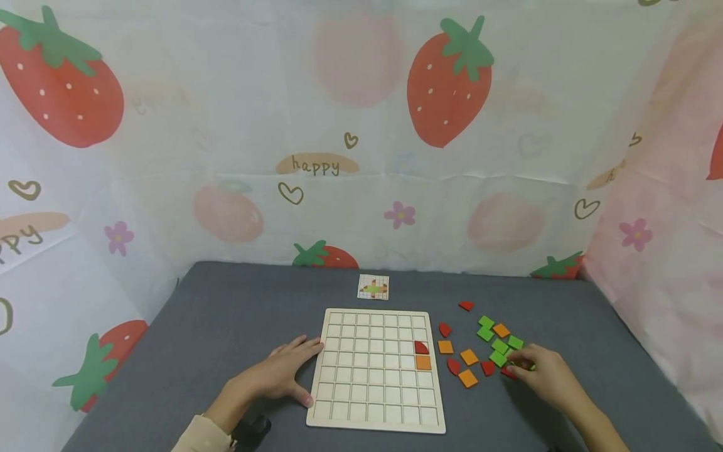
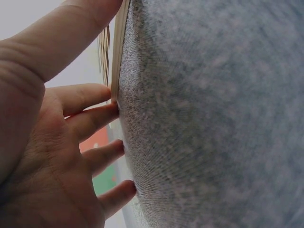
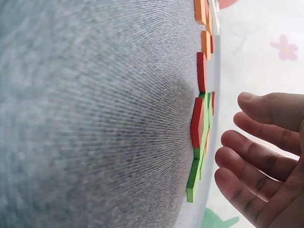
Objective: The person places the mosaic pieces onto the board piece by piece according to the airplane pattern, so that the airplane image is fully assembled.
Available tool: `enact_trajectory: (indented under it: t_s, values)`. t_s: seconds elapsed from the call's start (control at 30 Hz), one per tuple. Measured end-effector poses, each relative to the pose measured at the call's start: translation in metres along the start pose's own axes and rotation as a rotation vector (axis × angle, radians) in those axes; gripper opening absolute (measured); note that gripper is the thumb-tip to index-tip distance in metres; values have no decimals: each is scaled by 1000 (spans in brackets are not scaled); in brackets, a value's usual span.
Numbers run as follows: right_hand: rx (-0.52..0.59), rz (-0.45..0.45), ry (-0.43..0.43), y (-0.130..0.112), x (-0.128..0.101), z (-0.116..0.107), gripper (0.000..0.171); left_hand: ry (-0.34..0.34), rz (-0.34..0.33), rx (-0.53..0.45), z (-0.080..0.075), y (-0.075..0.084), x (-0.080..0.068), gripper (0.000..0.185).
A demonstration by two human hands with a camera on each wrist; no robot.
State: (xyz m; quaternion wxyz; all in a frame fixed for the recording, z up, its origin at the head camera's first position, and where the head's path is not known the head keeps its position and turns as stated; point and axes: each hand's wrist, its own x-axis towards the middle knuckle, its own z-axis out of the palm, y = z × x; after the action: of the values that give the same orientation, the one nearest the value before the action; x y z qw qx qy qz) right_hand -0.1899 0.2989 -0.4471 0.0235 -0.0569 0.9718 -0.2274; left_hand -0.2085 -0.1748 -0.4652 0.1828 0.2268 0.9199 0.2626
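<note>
A wooden grid board (image 1: 375, 402) lies in the middle of the grey mat (image 1: 226, 314). A red quarter-round tile (image 1: 421, 347) and an orange square tile (image 1: 423, 362) sit in its right column. My left hand (image 1: 285, 373) lies flat on the mat, fingers straight, with its fingertips (image 2: 111, 102) and thumb against the board's left edge (image 2: 118, 57). My right hand (image 1: 528, 364) hovers over the loose tiles with relaxed fingers (image 3: 256, 156) that hold nothing. It is nearest a red tile (image 3: 197, 121) and a green tile (image 3: 194, 180).
Several loose red, orange and green tiles (image 1: 469, 356) are scattered right of the board. A small pattern card (image 1: 373, 287) lies behind the board. Strawberry-print cloth walls (image 1: 361, 125) close in the mat at the back and on both sides.
</note>
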Motion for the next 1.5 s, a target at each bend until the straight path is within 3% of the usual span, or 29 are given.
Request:
enact_trajectory:
  t_s: [0.57,1.13,1.5]
  values:
    - [-14,-29,-6,4,-1,1,18,-12,-24,-8,2,-5,4,104]
    - [-109,-111,-59,2,4,7,20,-8,-1,6,1,-3,2,103]
    - [-137,-97,-55,0,5,8,17,-5,-8,8,2,-3,3,104]
